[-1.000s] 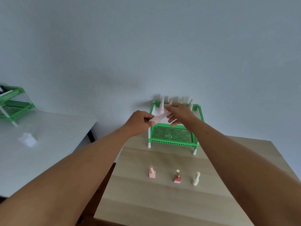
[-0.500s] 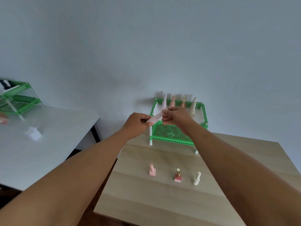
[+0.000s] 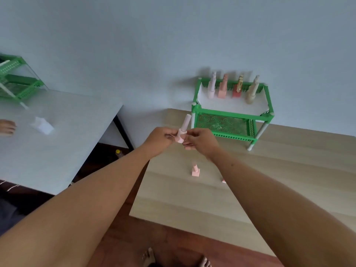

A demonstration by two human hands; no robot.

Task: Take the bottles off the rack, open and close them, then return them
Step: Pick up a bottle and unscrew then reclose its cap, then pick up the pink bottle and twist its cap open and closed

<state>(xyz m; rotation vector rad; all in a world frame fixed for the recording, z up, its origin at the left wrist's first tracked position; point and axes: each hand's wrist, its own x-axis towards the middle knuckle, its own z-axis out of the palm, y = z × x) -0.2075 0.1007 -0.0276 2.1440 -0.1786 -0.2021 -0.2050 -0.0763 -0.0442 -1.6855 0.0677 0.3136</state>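
Above the near-left part of the wooden surface (image 3: 289,170), both hands meet around a pale pink bottle (image 3: 183,130), which stands roughly upright with its long cap pointing up and slightly right. The left hand (image 3: 159,138) pinches the bottle's squat base from the left, while the right hand (image 3: 200,139) pinches the same base from the right, fingertips of both touching it. The cap rises clear above both hands. Behind and to the right stands the green rack (image 3: 233,114), whose top shelf carries four bottles (image 3: 233,87) in a row along the back: pale pink, salmon, red with a gold cap, and beige. A small pink bottle (image 3: 196,170) stands on the surface below the hands, well apart from the rack.
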